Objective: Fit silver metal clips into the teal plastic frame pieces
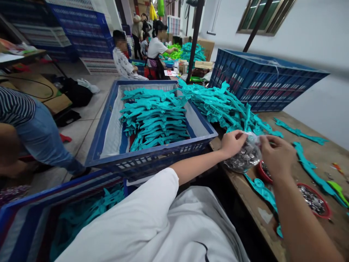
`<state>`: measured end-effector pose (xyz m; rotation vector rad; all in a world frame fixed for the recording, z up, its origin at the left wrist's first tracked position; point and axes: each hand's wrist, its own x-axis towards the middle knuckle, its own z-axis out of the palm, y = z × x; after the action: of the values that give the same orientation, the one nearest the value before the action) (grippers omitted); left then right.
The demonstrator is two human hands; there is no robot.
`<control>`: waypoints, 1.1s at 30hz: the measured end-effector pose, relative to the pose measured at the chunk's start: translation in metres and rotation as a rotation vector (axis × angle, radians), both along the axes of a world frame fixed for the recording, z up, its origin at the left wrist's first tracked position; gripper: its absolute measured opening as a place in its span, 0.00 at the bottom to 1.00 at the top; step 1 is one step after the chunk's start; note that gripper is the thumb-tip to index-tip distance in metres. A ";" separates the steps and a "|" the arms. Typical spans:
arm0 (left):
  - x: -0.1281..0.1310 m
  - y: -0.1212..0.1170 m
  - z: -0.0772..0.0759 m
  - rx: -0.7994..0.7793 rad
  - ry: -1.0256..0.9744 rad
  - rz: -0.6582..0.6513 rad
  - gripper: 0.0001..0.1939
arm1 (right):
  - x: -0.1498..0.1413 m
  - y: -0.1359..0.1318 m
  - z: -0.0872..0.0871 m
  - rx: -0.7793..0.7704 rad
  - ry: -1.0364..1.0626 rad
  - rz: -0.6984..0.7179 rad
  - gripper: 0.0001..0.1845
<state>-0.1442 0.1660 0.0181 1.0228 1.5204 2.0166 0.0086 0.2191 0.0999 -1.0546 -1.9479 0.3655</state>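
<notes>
A clear plastic bag (242,158) full of small shiny metal parts rests at the near edge of the brown table. My left hand (233,142) pinches the bag's gathered top from the left. On the other side, my right hand (276,153) is closed on the bag's top edge, fingertips together. Just below the right hand, a red bowl (264,174) of metal parts is partly hidden. Another red bowl (313,200) with similar parts stands further right. A long turquoise plastic piece (263,193) lies between the bag and the table edge.
A blue crate (212,131) of stacked turquoise pieces stands left of the table. Behind the bag is a heap of turquoise pieces (218,102). A large blue crate (261,78) sits against the wall. Co-workers (156,49) are at the back; another person (46,127) is at left.
</notes>
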 end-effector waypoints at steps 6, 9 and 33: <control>0.031 -0.020 -0.004 0.026 0.099 -0.086 0.20 | -0.018 -0.044 0.022 -0.201 -0.058 0.108 0.08; 0.025 -0.024 -0.008 -0.024 0.182 -0.110 0.31 | -0.009 -0.029 0.024 -0.368 -0.012 0.237 0.12; 0.005 0.004 0.083 0.338 0.244 0.090 0.11 | 0.120 -0.051 -0.023 -0.027 -0.126 0.339 0.60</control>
<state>-0.1388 0.1697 0.1011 1.3986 1.3878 2.3372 0.1283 0.1678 0.0770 -0.7776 -2.2458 0.5215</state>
